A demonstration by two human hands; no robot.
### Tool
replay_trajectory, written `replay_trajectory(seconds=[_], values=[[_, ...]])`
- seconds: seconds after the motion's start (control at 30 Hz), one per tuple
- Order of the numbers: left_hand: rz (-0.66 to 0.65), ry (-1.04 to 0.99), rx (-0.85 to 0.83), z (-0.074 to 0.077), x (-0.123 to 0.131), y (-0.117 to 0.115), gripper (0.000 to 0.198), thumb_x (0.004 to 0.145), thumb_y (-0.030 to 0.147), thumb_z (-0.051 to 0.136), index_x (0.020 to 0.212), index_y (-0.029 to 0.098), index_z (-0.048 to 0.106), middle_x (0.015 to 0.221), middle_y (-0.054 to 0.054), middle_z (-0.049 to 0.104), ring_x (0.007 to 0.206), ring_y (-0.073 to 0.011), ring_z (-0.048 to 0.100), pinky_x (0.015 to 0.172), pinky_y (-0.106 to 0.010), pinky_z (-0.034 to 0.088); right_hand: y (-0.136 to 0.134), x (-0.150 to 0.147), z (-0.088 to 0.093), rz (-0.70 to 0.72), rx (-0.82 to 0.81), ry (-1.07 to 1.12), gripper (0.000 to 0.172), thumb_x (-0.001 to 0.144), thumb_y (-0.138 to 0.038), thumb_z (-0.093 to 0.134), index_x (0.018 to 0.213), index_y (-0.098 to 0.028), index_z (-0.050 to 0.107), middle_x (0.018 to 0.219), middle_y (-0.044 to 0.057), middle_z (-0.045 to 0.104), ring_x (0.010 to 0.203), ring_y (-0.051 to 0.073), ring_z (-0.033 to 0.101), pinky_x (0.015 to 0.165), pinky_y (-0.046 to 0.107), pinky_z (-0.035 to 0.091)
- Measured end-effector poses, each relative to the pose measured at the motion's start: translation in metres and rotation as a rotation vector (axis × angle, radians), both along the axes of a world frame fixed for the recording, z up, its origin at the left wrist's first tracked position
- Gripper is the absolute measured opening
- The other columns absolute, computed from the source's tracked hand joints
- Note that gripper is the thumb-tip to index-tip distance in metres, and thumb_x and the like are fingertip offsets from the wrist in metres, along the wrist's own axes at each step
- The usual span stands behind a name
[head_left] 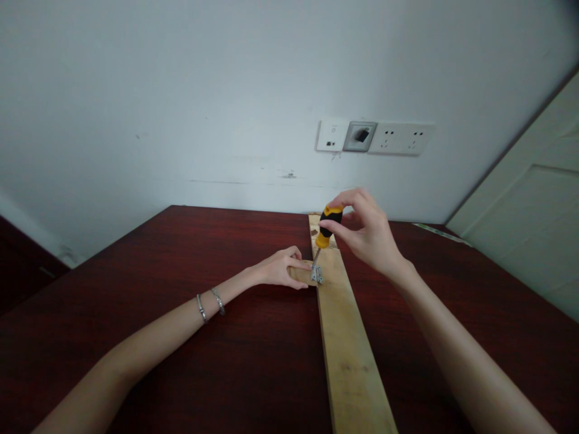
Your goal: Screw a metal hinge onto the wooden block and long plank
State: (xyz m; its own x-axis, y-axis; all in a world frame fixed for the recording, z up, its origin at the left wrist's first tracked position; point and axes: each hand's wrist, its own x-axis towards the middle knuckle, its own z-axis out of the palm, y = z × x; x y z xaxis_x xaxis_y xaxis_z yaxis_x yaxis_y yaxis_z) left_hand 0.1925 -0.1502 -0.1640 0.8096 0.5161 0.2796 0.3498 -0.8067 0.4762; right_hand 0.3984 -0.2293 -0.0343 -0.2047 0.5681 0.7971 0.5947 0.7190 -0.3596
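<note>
My right hand (364, 229) grips the yellow and black handle of a screwdriver (330, 224) between thumb and fingers. The shaft slants down to a small metal hinge (316, 275). That hinge lies across the seam between a small wood block (299, 275) and a long pale wooden board (350, 337). My left hand (284, 268) is closed on the small block from the left, thumb on the near side, a finger reaching along its top to the hinge. Whether a screw sits under the screwdriver's tip is too small to tell.
Everything rests on a dark red-brown tabletop (203, 361) against a white wall (181, 90). Sockets and switches (398, 138) are mounted above the table's back edge. A flat pale strip (443, 234) lies at the back right, near a white door (534, 199).
</note>
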Motion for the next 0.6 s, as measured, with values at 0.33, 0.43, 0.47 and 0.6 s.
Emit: replay_trajectory(seconds=[0.33, 0.43, 0.47, 0.6], values=[[-0.013, 0.008, 0.016, 0.0006, 0.0000, 0.0000, 0.046, 0.068, 0.041, 0.080, 0.110, 0.026, 0.071, 0.104, -0.005, 0.050, 0.092, -0.0175, 0.054, 0.087, -0.033, 0.047, 0.0034, 0.0041, -0.0036, 0.074, -0.036, -0.056, 0.031, 0.090, -0.023, 0.052, 0.120, -0.026, 0.058, 0.115, 0.008, 0.059, 0.105, 0.023, 0.058, 0.080, 0.040, 0.058], [-0.008, 0.012, 0.014, 0.0005, 0.0000, 0.0000, 0.045, 0.067, 0.039, 0.080, 0.110, 0.027, 0.071, 0.104, -0.004, 0.050, 0.092, -0.0172, 0.054, 0.087, -0.033, 0.047, 0.0055, 0.0014, -0.0053, 0.011, -0.014, -0.021, 0.027, 0.083, -0.030, 0.064, 0.110, -0.025, 0.060, 0.104, 0.007, 0.058, 0.097, 0.022, 0.058, 0.076, 0.038, 0.058], [-0.007, 0.011, 0.012, 0.0004, -0.0001, 0.0001, 0.045, 0.067, 0.039, 0.081, 0.110, 0.028, 0.071, 0.104, -0.004, 0.050, 0.092, -0.0172, 0.054, 0.087, -0.032, 0.047, 0.0054, 0.0008, -0.0053, -0.001, -0.019, -0.005, 0.028, 0.081, -0.032, 0.066, 0.108, -0.025, 0.060, 0.103, 0.007, 0.058, 0.097, 0.022, 0.058, 0.075, 0.038, 0.058], [-0.006, 0.007, 0.006, -0.0005, -0.0003, 0.0007, 0.046, 0.067, 0.040, 0.080, 0.110, 0.027, 0.071, 0.104, -0.004, 0.050, 0.092, -0.0172, 0.054, 0.087, -0.032, 0.047, 0.0043, 0.0022, -0.0058, 0.098, -0.132, 0.006, 0.039, 0.086, -0.028, 0.058, 0.124, -0.028, 0.054, 0.123, 0.009, 0.054, 0.109, 0.024, 0.056, 0.085, 0.042, 0.057]])
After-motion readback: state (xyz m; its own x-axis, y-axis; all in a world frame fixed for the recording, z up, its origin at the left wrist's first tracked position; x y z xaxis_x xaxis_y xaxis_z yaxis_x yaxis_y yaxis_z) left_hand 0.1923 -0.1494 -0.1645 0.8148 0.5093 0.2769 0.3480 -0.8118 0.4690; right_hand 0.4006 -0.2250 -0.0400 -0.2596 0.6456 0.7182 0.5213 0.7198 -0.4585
